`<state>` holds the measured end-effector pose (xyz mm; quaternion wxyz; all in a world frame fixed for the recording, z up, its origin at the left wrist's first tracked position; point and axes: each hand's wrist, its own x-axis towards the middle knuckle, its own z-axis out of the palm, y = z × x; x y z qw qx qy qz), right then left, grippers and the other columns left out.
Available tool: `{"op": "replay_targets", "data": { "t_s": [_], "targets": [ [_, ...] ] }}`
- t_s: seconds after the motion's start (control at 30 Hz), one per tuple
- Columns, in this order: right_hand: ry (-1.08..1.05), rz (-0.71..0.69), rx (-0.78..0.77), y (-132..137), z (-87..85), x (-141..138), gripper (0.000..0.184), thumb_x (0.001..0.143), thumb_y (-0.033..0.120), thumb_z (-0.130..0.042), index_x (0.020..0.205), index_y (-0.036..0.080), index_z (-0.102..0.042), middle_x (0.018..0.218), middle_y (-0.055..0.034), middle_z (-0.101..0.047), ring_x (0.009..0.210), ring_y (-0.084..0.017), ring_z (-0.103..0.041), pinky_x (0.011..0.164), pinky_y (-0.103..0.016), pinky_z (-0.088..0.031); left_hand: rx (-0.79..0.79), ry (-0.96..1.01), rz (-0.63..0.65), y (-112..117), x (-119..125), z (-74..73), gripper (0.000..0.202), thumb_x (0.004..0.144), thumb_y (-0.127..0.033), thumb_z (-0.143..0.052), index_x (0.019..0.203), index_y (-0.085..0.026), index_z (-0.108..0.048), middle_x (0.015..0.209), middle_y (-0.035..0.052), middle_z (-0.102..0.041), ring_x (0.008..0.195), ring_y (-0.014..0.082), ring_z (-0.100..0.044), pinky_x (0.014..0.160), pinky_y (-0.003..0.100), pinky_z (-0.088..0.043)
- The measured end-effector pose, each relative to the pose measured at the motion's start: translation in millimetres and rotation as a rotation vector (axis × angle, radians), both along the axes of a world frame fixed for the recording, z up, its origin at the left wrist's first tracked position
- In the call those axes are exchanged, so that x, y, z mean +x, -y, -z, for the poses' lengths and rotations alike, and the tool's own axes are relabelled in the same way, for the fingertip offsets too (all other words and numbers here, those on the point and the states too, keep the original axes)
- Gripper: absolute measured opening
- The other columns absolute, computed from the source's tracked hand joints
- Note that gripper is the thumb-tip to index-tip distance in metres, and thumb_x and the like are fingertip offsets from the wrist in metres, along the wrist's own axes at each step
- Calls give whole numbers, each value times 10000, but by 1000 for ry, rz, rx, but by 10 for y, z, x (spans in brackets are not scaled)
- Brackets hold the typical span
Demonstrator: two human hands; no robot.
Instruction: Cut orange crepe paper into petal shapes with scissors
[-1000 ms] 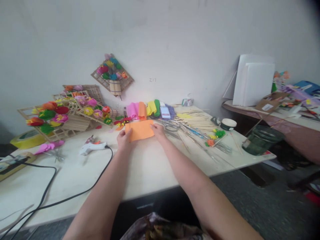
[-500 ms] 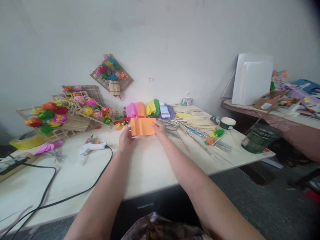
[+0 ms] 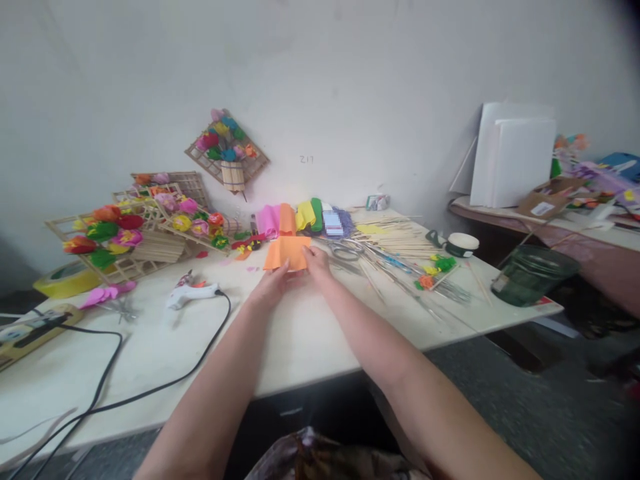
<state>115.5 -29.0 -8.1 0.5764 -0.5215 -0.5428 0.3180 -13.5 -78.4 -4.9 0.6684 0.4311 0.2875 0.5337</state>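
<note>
A piece of orange crepe paper (image 3: 286,253) is held up between my two hands above the white table. My left hand (image 3: 275,283) grips its lower edge, thumb in front and fingers behind the sheet. At the paper's right side, my right hand (image 3: 315,260) pinches the edge between thumb and fingers. Just behind the sheet stand pink crepe paper (image 3: 269,221), an orange roll (image 3: 287,219), yellow paper (image 3: 305,215) and green paper (image 3: 317,213). Scissors (image 3: 345,251) lie to the right of my right hand.
A white glue gun (image 3: 194,293) with a black cord lies left on the table (image 3: 300,347). Stick lattices with paper flowers (image 3: 115,233) stand behind it. Several thin sticks (image 3: 395,240), white tape (image 3: 463,241) and a dark green bin (image 3: 533,277) are at the right.
My left hand has moved from the paper's left side to its lower edge, nearer my right hand. The paper's left part now slants. The view has shifted slightly.
</note>
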Motion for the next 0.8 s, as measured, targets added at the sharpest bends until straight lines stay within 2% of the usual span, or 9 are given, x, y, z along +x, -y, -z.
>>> {"op": "replay_targets", "data": {
  "t_s": [0.13, 0.2, 0.33, 0.43, 0.53, 0.6, 0.7, 0.8],
  "targets": [
    [95, -23, 88, 50, 18, -106, 311, 786, 395, -467, 561, 192, -397, 525, 51, -402, 555, -93, -396, 499, -202, -304, 70, -2, -288, -89, 9, 80, 476, 693, -255, -717, 1140, -200, -565, 1126, 108, -624, 808, 179, -653, 520, 221, -522],
    [104, -63, 67, 66, 18, -147, 309, 789, 386, -476, 557, 193, -407, 487, 59, -386, 511, -90, -392, 481, -201, -301, 88, -28, -435, -140, -16, 106, 496, 680, -258, -726, 1141, -208, -551, 1116, 95, -622, 802, 172, -648, 490, 199, -508],
    [77, -192, -21, 57, 7, -149, 277, 829, 401, -448, 700, 186, -565, 458, 56, -457, 410, -94, -414, 453, -209, -336, 76, -62, -718, -222, -132, 81, 398, 707, -293, -696, 1056, -166, -552, 1036, 89, -620, 713, 140, -637, 478, 195, -508],
    [151, -84, -40, 34, -14, -72, 277, 848, 374, -440, 790, 187, -636, 551, 24, -568, 469, -110, -500, 502, -216, -381, -45, 32, -949, -258, -238, 7, 387, 737, -303, -659, 1053, -136, -509, 934, 66, -610, 573, 97, -599, 480, 215, -515],
    [390, 80, -66, 33, -42, 16, 243, 846, 316, -465, 817, 204, -679, 713, -11, -660, 661, -143, -591, 596, -227, -401, -163, 114, -1021, -272, -312, -81, 328, 762, -301, -632, 999, -116, -502, 682, -15, -553, 422, 70, -509, 431, 211, -477],
    [551, 145, -67, 46, -54, 49, 222, 842, 282, -481, 858, 212, -691, 840, -28, -682, 792, -161, -600, 659, -238, -401, -145, 161, -1030, -264, -342, -139, 306, 755, -303, -643, 958, -122, -503, 600, -52, -508, 379, 61, -468, 410, 202, -450],
    [731, 162, -25, 59, -46, 58, 229, 855, 246, -472, 920, 208, -688, 987, -48, -660, 904, -171, -574, 725, -252, -393, -63, 209, -1006, -235, -388, -218, 296, 750, -313, -652, 931, -136, -500, 572, -63, -507, 363, 52, -450, 400, 189, -422],
    [863, 143, 24, 45, -21, 54, 246, 868, 226, -457, 959, 196, -684, 1043, -68, -635, 976, -186, -538, 782, -267, -381, -11, 248, -989, -212, -454, -270, 283, 757, -319, -644, 916, -142, -488, 573, -62, -519, 366, 40, -444, 388, 170, -382]
  ]
}}
